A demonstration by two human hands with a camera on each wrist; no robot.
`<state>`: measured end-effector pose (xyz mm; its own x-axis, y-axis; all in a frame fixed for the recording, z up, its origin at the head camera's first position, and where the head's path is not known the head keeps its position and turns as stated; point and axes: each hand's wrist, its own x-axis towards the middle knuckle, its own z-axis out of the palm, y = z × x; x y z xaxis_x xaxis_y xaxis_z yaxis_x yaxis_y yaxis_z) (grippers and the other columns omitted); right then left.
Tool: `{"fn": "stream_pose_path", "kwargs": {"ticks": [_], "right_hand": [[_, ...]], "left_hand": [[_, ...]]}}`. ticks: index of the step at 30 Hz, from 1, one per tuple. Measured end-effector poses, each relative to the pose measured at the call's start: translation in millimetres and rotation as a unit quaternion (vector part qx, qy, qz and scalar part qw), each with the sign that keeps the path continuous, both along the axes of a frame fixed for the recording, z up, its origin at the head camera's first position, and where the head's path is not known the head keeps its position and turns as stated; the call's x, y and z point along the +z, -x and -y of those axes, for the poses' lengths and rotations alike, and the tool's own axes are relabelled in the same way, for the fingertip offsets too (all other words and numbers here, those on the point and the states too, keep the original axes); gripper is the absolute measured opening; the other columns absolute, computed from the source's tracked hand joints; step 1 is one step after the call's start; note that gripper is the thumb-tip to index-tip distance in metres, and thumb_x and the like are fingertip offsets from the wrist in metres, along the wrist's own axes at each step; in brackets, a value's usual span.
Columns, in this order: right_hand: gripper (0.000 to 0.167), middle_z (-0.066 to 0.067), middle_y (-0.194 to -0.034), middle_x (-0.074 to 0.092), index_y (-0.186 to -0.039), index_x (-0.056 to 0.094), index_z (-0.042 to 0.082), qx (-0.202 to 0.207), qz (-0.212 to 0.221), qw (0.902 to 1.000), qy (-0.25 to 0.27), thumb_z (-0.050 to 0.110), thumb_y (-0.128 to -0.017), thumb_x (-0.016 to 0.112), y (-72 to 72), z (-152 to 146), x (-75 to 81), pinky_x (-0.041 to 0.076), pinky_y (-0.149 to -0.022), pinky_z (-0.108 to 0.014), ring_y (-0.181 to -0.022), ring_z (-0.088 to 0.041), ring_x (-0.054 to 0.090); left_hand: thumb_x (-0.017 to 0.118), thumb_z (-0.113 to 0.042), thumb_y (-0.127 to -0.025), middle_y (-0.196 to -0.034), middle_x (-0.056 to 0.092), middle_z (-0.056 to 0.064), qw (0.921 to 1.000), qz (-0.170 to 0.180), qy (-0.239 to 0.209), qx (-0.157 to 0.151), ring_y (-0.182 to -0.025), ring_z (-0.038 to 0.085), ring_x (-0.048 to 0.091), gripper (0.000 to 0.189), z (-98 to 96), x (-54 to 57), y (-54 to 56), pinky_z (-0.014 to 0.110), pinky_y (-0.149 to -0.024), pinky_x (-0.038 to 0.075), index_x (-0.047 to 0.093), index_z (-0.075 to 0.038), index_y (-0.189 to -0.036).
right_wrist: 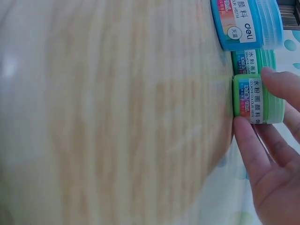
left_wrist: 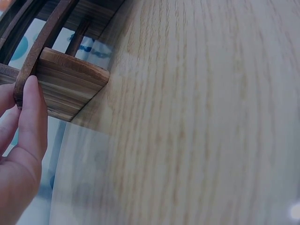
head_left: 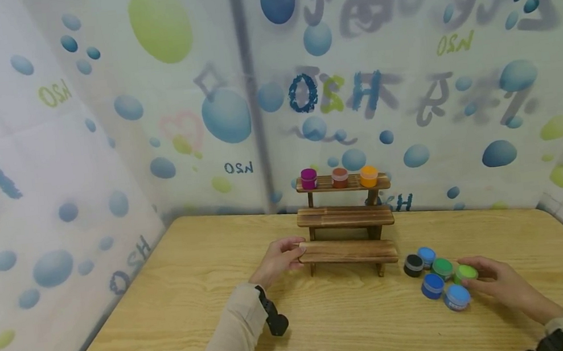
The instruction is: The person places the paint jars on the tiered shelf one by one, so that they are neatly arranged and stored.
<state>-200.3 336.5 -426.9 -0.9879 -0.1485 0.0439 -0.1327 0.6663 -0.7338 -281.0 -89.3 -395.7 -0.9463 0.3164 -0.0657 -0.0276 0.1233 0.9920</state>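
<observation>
My left hand point(head_left: 281, 257) pinches the left end of the bottom tier of a three-tier wooden display stand point(head_left: 348, 251), thumb on top. The left wrist view shows fingertips on the edge of that plank point(left_wrist: 29, 63). At the right, my right hand point(head_left: 499, 281) holds a light green paint jar point(head_left: 465, 274) between thumb and fingers. In the right wrist view this light green jar point(right_wrist: 250, 98) has a printed label and a clear lid rim. Beside it stand a dark green jar point(head_left: 442, 268), a light blue jar point(head_left: 457, 297) and a dark blue jar point(head_left: 433, 286).
A black jar point(head_left: 413, 265) and another blue jar point(head_left: 426, 256) stand close to the stand's right side. Purple point(head_left: 309, 179), brown point(head_left: 340, 178) and orange point(head_left: 368, 176) jars sit on the top tier. A patterned curtain point(head_left: 217, 50) hangs behind the wooden table point(head_left: 171, 301).
</observation>
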Motion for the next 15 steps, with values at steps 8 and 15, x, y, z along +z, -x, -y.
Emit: {"fn": "stream_pose_path", "kwargs": {"ticks": [8, 15], "right_hand": [[0.051, -0.029, -0.118, 0.047, -0.123, 0.044, -0.009, -0.010, 0.003, 0.9999, -0.009, 0.023, -0.086, 0.060, -0.7, -1, 2.1, 0.048, -0.067, -0.020, -0.082, 0.015, 0.042], [0.051, -0.023, -0.113, 0.052, -0.121, 0.047, -0.007, -0.022, -0.032, 0.9986, -0.037, 0.026, -0.085, 0.060, -1.1, -5, 7.5, 0.046, -0.067, -0.019, -0.083, 0.011, 0.044]], "left_hand": [[0.055, -0.012, -0.088, -0.091, 0.052, 0.008, 0.9999, 0.002, -0.015, 0.000, -0.074, 0.013, 0.053, 0.034, 2.2, -19.2, 12.4, 0.038, -0.074, 0.052, 0.051, 0.003, -0.119], [0.056, -0.014, -0.088, -0.091, 0.053, 0.009, 0.9999, -0.010, -0.003, 0.010, -0.072, 0.013, 0.054, 0.034, 1.6, -24.7, 15.8, 0.034, -0.071, 0.053, 0.053, 0.001, -0.118]]}}
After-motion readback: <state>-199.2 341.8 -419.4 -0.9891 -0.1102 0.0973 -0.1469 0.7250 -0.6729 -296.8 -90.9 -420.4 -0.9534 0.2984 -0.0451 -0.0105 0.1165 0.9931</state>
